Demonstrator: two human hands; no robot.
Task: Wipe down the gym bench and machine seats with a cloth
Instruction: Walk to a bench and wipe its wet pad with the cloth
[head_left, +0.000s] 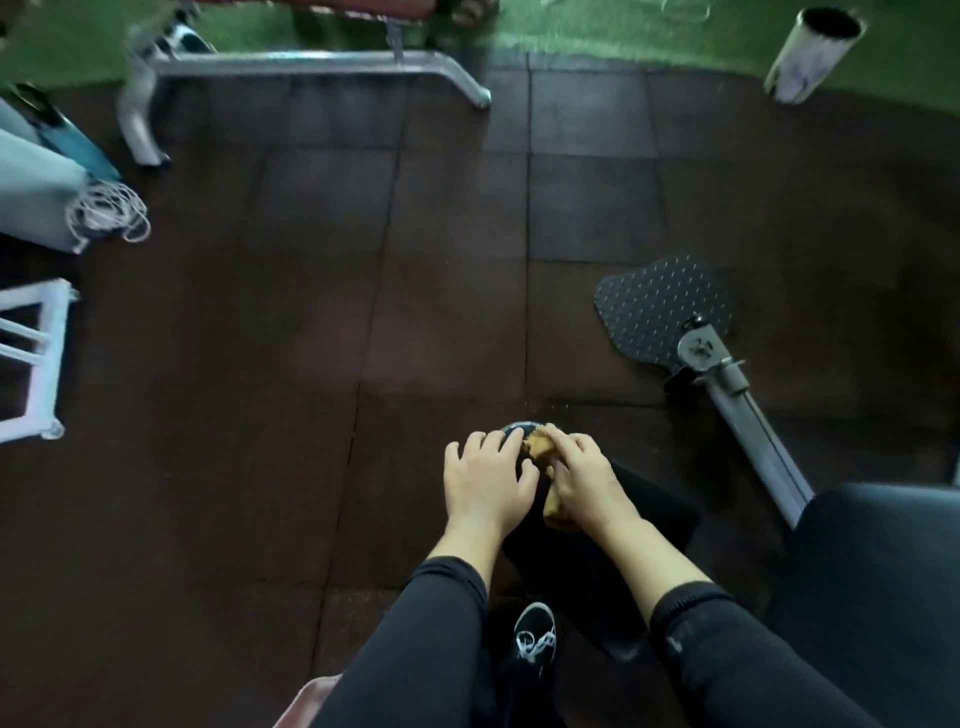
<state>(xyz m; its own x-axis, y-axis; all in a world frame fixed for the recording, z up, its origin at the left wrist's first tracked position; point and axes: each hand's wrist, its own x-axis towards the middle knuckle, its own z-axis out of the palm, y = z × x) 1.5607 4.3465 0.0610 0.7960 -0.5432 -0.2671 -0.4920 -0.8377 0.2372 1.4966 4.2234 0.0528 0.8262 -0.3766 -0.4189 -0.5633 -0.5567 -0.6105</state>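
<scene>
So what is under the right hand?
A tan cloth lies under the right hand, pressed on a black pad. The hand covers the cloth's middle; only its ends show.

Both arms wear close-fitting black long sleeves (426, 639) that end just above the wrists, leaving the left hand (485, 480) and right hand (584, 480) bare. The right sleeve's cuff shows a ribbed band. At lower centre of the frame, a black shoe (535, 636) with white laces shows.
</scene>
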